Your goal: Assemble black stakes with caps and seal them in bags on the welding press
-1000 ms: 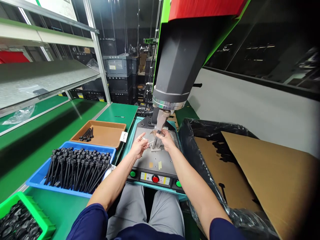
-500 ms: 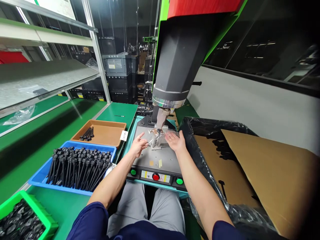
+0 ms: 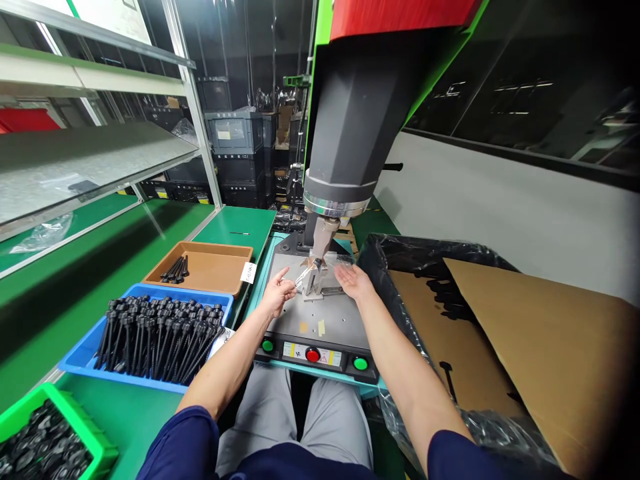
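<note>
My left hand (image 3: 279, 293) is just left of a small metal fixture (image 3: 313, 283) on the grey machine plate (image 3: 295, 325). Its thumb stands away from loosely bent fingers, and I make out nothing held in it. On the other side, my right hand (image 3: 354, 281) has its fingers stretched out flat, with nothing in it. Clear plastic (image 3: 305, 270) stands around the fixture, close to both hands' fingertips; contact is hard to tell. A pale metal horn (image 3: 325, 237) comes down from the press head (image 3: 345, 127) to a small dark part (image 3: 317, 263) in the fixture.
To the left are a brown tray (image 3: 223, 253) with several black stems, a blue bin (image 3: 80, 360) full of them, and a green bin (image 3: 95, 427) of black pieces. Green and red buttons (image 3: 313, 355) line the front panel. A plastic-lined carton (image 3: 410, 313) stands at right.
My right hand has drawn slightly down and back, fingers still outstretched. The left hand stays almost in place. The view has shifted a little; the horn appears unmoved.
</note>
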{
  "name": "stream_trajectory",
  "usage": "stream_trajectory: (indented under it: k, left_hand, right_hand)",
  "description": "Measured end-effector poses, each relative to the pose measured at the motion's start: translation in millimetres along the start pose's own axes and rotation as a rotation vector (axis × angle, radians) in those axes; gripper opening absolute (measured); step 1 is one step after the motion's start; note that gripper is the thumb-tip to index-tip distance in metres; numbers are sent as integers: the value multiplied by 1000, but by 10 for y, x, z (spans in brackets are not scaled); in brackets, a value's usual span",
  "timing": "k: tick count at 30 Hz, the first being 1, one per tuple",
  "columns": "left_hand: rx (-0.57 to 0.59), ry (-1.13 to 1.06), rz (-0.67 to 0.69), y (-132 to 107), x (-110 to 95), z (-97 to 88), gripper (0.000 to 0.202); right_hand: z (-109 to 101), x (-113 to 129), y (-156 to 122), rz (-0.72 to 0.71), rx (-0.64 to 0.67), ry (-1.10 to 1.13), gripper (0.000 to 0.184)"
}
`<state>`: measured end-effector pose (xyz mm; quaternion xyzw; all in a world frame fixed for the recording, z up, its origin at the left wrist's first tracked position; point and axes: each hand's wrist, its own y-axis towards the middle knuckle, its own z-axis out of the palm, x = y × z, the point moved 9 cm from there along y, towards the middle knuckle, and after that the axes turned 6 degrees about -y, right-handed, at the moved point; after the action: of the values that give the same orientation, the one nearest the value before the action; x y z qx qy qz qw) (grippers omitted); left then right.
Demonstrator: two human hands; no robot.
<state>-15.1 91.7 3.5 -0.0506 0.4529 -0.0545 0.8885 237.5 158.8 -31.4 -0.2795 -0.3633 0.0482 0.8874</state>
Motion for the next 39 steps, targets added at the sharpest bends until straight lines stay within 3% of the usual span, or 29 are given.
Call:
stream_trajectory:
  k: [14, 19, 23, 25, 27, 30, 33, 35, 39]
  left_hand:
    - [-42, 3, -20, -7, 30, -7, 76]
    - [-90, 40, -74, -76, 64, -79, 61]
    - [-165, 84, -102, -193, 87, -238, 48]
    - [-235, 131, -54, -308, 64, -400, 49]
    - [-293, 222, 66, -482, 6, -594, 53]
    - [-357, 491, 288, -856, -60, -889, 52]
    - [-359, 857, 438, -1206, 19, -1082, 49]
    - [-332, 1043, 498, -1347, 135, -1158, 52]
    - [-270, 1137, 459, -1353, 411, -1305, 57]
  right_hand:
    - [-56, -36, -176, 33, 7, 4, 38]
    - [-239, -192, -344, 78, -32, 1, 51]
    - [-518, -359, -503, 90, -67, -28, 37]
    - [-717, -361, -583, 14, -74, -105, 27]
    - [-966, -262, -687, -173, -87, -269, 22]
    - [-1387, -38, -980, -596, -214, -699, 34]
    - [-1669, -80, -1290, -927, -303, -1142, 49]
    - [-1801, -260, -1380, -1016, -281, -1332, 58]
    - [-2010, -613, -1340, -956, -223, -1448, 70]
